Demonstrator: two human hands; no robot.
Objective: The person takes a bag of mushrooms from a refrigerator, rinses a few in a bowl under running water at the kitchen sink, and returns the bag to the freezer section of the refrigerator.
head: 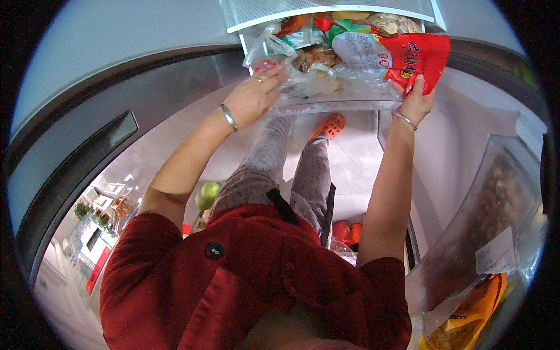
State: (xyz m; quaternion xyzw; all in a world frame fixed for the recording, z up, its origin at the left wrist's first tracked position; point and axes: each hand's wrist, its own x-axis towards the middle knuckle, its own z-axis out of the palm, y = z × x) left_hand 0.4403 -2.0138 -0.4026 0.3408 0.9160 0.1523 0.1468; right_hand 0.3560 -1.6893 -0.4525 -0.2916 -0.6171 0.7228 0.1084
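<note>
My right hand point(417, 103) grips the lower corner of a red and white plastic food package point(413, 61), which bears printed writing. The package lies across the right side of an open refrigerator or freezer drawer point(302, 106). My left hand point(256, 92), with a ring and a bracelet, is at the drawer's left front over a crumpled clear plastic bag point(270, 46). Its fingertips are blurred, so whether they pinch the plastic is unclear. Several bagged foods fill the drawer, among them a brownish item point(318, 57) and a pale lumpy one point(393, 22).
An open door with a dark handle point(78, 170) curves along the left. On the right, a door bin point(496, 205) holds bagged brown food and a yellow-orange package point(463, 317). A green round fruit point(208, 195) and red items point(348, 232) are low down near my legs.
</note>
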